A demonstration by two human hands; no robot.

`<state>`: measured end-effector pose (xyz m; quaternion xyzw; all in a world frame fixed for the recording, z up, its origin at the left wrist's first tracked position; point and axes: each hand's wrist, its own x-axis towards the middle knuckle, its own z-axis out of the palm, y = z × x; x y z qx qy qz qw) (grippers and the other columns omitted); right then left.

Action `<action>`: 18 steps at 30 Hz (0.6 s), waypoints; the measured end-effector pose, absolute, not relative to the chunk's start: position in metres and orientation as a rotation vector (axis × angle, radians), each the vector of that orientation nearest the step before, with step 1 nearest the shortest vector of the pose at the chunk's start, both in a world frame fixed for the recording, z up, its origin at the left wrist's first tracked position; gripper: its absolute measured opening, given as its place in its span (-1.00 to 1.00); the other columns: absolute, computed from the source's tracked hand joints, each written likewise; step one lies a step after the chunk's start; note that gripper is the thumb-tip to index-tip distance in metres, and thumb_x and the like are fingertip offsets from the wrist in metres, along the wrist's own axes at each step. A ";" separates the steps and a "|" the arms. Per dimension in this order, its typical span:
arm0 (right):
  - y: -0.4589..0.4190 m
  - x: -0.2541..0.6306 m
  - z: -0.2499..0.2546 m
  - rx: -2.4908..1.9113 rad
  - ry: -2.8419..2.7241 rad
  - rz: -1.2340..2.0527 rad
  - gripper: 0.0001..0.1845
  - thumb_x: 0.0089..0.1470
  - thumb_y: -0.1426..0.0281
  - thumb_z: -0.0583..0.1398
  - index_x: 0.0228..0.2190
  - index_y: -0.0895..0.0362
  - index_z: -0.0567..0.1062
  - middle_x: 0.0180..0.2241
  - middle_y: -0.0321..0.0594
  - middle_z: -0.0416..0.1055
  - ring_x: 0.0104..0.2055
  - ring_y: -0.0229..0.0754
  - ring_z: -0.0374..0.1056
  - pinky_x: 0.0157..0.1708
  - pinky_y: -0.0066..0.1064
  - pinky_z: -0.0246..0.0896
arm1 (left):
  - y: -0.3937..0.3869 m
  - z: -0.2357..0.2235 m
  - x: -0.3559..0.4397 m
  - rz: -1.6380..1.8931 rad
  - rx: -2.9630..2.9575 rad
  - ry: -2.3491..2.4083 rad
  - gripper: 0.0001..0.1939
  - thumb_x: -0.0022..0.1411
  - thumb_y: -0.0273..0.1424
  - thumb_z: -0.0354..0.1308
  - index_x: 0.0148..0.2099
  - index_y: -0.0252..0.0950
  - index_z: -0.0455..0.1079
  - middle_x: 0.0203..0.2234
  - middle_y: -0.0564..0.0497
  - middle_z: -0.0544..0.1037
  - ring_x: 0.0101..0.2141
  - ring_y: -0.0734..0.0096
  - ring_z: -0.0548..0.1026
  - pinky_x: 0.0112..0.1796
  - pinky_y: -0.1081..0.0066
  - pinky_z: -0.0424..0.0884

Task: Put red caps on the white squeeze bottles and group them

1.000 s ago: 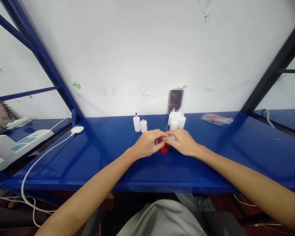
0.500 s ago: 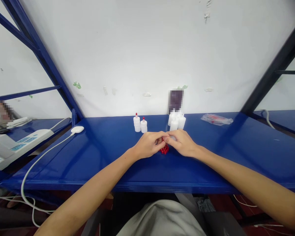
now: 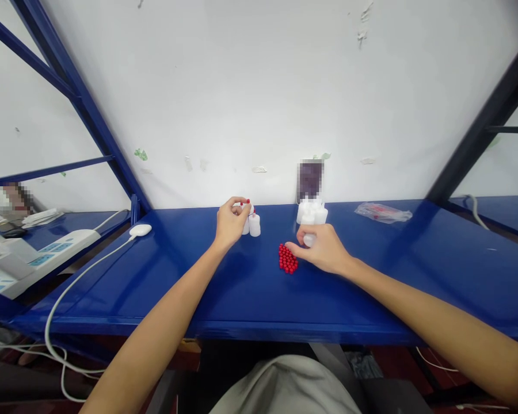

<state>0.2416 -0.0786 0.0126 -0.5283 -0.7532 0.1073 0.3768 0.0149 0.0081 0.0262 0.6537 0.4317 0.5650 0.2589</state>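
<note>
My left hand (image 3: 232, 223) is closed at the back of the blue table, pinching a small white squeeze bottle with a red tip cap (image 3: 248, 201); fingers hide most of its body. Right beside it stands a white bottle (image 3: 254, 226) with a red cap, and another capped bottle (image 3: 245, 229) is partly hidden behind my hand. Further right, the fingers of my right hand (image 3: 323, 248) curl around a white bottle (image 3: 309, 240), whose top I cannot make out. My right thumb reaches the edge of a cluster of small red caps (image 3: 288, 260) lying on the table.
Several white bottles (image 3: 314, 214) stand grouped behind my right hand, before a blurred dark panel (image 3: 310, 179) at the wall. A clear plastic bag (image 3: 383, 212) lies back right. At left are a white puck-like device (image 3: 140, 230) with a cable and a power strip (image 3: 64, 253).
My hands have come apart. The left has moved left and back to the capped bottles with a bottle in it; the right stays near the red caps, which are now uncovered.
</note>
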 end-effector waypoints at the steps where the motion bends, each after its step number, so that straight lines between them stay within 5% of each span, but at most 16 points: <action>1: -0.079 0.243 0.012 -1.301 -1.932 0.278 -0.59 0.02 0.05 0.18 -0.60 0.11 0.34 -0.66 -0.34 0.23 -0.57 -0.26 0.11 -0.50 -0.39 -0.05 | 0.010 0.026 0.014 1.521 1.785 1.185 -0.75 0.15 -0.23 0.19 -0.22 -0.31 0.41 -0.73 0.20 0.29 -0.66 0.59 0.22 -0.54 0.54 0.15; 18: -0.074 0.248 0.008 -1.124 -1.960 0.504 -0.76 0.22 0.33 -0.09 -0.24 0.09 0.33 -0.47 -0.32 0.28 -0.45 -0.20 0.19 -0.38 -0.35 0.07 | 0.010 0.020 0.016 1.443 2.015 1.354 -0.66 0.21 -0.17 0.14 -0.13 -0.30 0.53 -0.75 0.16 0.36 -0.63 0.49 0.31 -0.39 0.45 0.31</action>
